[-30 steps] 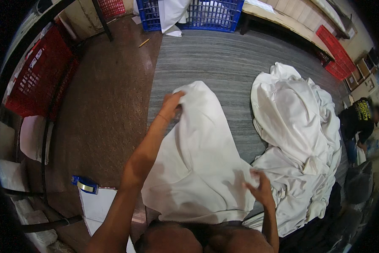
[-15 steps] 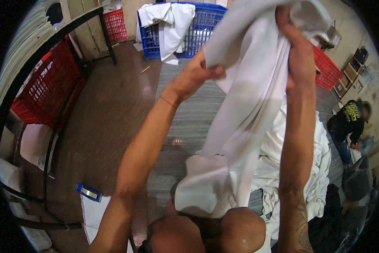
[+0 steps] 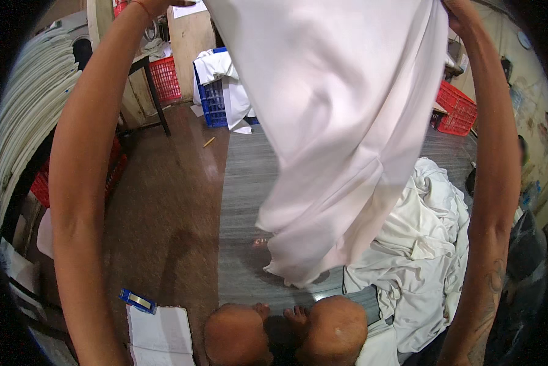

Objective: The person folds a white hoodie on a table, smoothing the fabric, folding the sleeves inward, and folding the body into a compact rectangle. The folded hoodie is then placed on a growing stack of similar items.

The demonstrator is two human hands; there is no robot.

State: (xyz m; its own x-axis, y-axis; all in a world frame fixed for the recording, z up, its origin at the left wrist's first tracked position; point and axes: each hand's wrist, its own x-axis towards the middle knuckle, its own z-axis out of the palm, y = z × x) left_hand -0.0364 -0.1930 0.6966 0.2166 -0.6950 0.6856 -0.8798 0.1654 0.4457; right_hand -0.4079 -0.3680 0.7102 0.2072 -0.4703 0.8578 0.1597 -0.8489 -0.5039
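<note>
A large white cloth (image 3: 341,91) hangs spread out in front of me, its lower end in loose folds above the grey floor covering. At the upper left, my left hand (image 3: 158,5) is closed at one upper corner of it, partly cut off by the picture's edge. The opposite upper corner is gripped by my right hand (image 3: 460,13), whose fingers are mostly hidden behind the fabric. Both arms are raised and wide apart. Below the hanging cloth, a heap of crumpled white cloth (image 3: 414,244) lies to the right of my knees.
A blue crate (image 3: 213,104) with white cloth over its rim stands ahead. Red crates (image 3: 165,79) are at the back, left and right. Stacked white sheets (image 3: 30,104) rise on the left. An open notebook (image 3: 159,335) and a blue tape-like object (image 3: 138,301) lie beside my left knee.
My hands have moved apart and up, the left one far to the left. The bunched cloth has opened out wide between them, and its lower end has lifted off my knees.
</note>
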